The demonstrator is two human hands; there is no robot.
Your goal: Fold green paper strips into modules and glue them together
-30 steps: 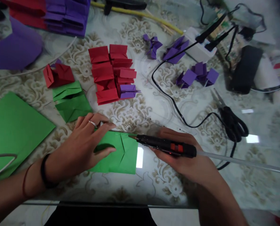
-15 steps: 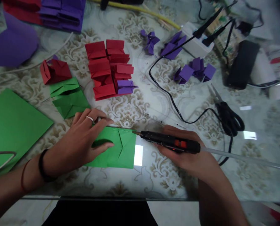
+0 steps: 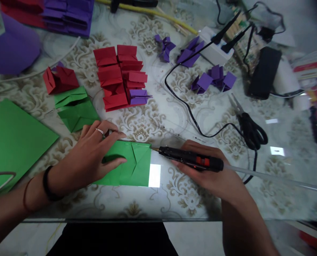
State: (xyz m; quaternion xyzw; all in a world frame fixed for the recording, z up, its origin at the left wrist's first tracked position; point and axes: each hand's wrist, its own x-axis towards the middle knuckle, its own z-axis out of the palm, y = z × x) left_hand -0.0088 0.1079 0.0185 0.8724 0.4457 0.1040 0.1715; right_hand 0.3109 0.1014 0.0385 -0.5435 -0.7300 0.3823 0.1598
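A folded green paper piece lies flat before me, with a thin shiny line of glue along its far edge. My left hand rests over the paper's left part, thumb and fingers apart. A ring and wristbands show on that arm. Wrapped around a black hot glue gun with a red switch, my right hand keeps the nozzle at the paper's far right corner. A clear glue stick sticks out of the gun's back end.
Red folded papers, purple folded pieces, a green folded piece and a large green sheet lie around. Black scissors rest at the right by the gun's cord. A white power strip stands behind.
The glue gun's nozzle has slid slightly right along the paper's far edge to its corner. My left hand stays on the paper. The whole view has shifted a little.
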